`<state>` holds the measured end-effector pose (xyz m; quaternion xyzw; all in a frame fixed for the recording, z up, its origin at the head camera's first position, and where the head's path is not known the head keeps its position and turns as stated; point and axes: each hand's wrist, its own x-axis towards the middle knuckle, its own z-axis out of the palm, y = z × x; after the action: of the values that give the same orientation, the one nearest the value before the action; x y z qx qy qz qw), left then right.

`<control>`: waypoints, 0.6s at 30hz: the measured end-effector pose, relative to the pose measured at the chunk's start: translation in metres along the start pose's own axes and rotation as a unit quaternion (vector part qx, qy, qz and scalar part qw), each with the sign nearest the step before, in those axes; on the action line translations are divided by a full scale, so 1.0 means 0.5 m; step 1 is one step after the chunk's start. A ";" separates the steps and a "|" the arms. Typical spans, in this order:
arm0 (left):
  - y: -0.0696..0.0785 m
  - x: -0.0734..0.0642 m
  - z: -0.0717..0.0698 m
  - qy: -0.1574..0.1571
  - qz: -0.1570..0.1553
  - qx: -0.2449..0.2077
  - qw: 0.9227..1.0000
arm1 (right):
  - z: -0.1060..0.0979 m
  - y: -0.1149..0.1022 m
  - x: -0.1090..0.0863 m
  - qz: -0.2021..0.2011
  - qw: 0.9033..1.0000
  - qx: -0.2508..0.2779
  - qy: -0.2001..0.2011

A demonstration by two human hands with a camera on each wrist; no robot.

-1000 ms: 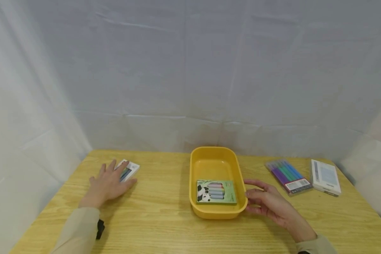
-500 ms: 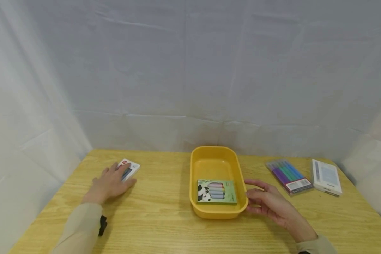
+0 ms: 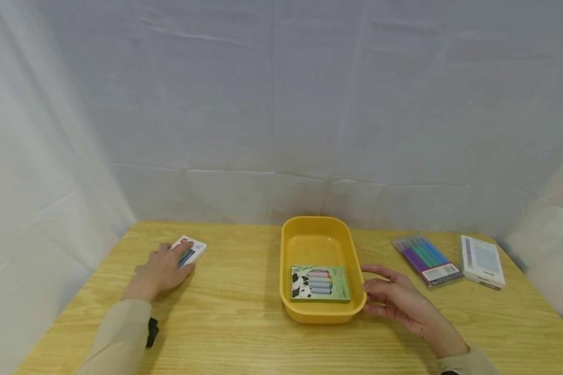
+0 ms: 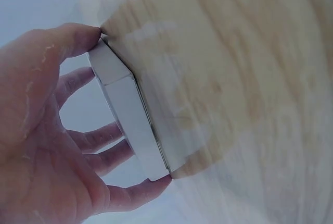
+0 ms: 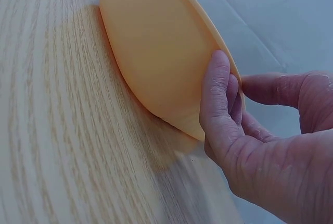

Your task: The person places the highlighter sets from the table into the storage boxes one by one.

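Observation:
My left hand (image 3: 161, 271) lies over a small white box (image 3: 198, 248) with a dark, multicoloured picture, on the left of the table. In the left wrist view, the thumb and little finger grip opposite ends of that white box (image 4: 130, 114), the other fingers against its face. A yellow plastic tub (image 3: 316, 247) stands at centre. Inside, toward the near end, lies a flat green box (image 3: 333, 284) with pandas and pastel sticks pictured. My right hand (image 3: 401, 299) holds the tub's right near side; in the right wrist view, thumb and fingers pinch the yellow rim (image 5: 205, 23).
On the right of the table lie a clear pack of purple, green and blue pens (image 3: 427, 260) and another white box (image 3: 480, 260). White sheeting (image 3: 272, 198) hangs behind the wooden table (image 3: 234, 323) and along both sides.
My left hand's spread fingers have drawn in round the white box, the thumb moving closer to its near end. The right hand and the tub stay in place.

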<state>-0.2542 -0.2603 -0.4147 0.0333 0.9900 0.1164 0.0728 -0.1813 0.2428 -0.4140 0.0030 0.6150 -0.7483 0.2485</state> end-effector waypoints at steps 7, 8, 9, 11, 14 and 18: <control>0.000 0.003 -0.004 0.007 0.002 0.002 1.000 | 0.001 0.000 -0.001 -0.001 1.000 0.005 -0.002; 0.001 0.003 -0.005 0.008 0.003 0.003 1.000 | 0.001 0.000 -0.002 -0.001 1.000 0.005 -0.002; 0.001 0.003 -0.005 0.010 0.004 0.003 1.000 | 0.001 0.000 -0.002 -0.001 1.000 0.006 -0.001; 0.001 0.004 -0.005 0.015 0.006 0.001 1.000 | 0.001 -0.001 -0.001 -0.003 1.000 0.006 0.000; 0.000 0.005 -0.005 0.020 0.009 -0.001 1.000 | 0.002 -0.001 -0.002 -0.004 1.000 0.006 0.001; -0.002 0.007 -0.001 0.033 0.019 0.001 0.999 | 0.004 -0.002 -0.001 -0.005 1.000 0.005 0.001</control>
<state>-0.2576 -0.2610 -0.4148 0.0485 0.9911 0.1179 0.0380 -0.1807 0.2415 -0.4125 0.0021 0.6114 -0.7527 0.2443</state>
